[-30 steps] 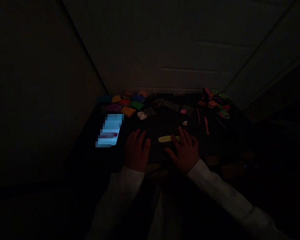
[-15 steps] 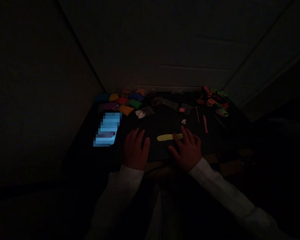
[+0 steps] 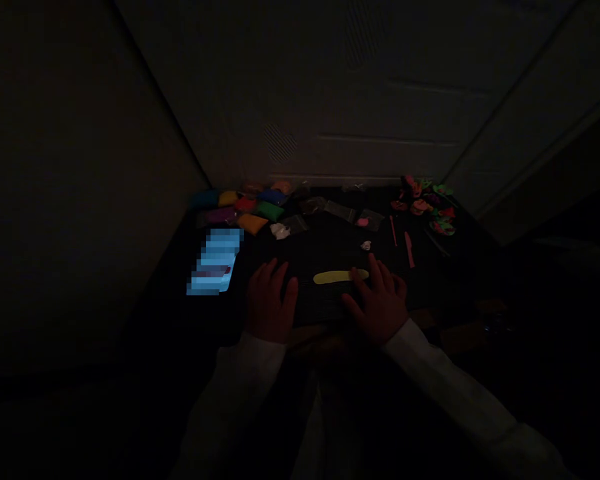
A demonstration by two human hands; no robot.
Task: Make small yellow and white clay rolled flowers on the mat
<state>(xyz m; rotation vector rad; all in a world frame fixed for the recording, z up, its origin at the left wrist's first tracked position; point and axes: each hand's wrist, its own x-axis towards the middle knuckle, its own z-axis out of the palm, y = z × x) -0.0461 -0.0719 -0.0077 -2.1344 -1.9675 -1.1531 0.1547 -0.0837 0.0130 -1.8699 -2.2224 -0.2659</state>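
Note:
A long, flat yellow strip of modelling clay (image 3: 333, 277) lies crosswise on the dark table. My right hand (image 3: 380, 303) rests at its right end, fingers spread, with the index finger touching the strip. My left hand (image 3: 271, 301) lies flat on the table to the left of the strip, apart from it, its fingers stretched out and holding nothing. Beyond the strip sits a small whitish lump (image 3: 366, 245). A pink plastic knife (image 3: 409, 250) and a thin pink stick tool (image 3: 393, 231) lie to the right, past my right hand.
A lit phone screen (image 3: 215, 261), blurred out, lies left of my left hand. Several coloured clay packets (image 3: 253, 223) crowd the back left. White clay (image 3: 280, 231) and a bag with pink clay (image 3: 364, 222) lie mid-table. Colourful clay shapes (image 3: 420, 207) are heaped back right. The room is very dark.
My right hand has shifted slightly to the right, uncovering more of the yellow strip's right end. My left hand has hardly moved.

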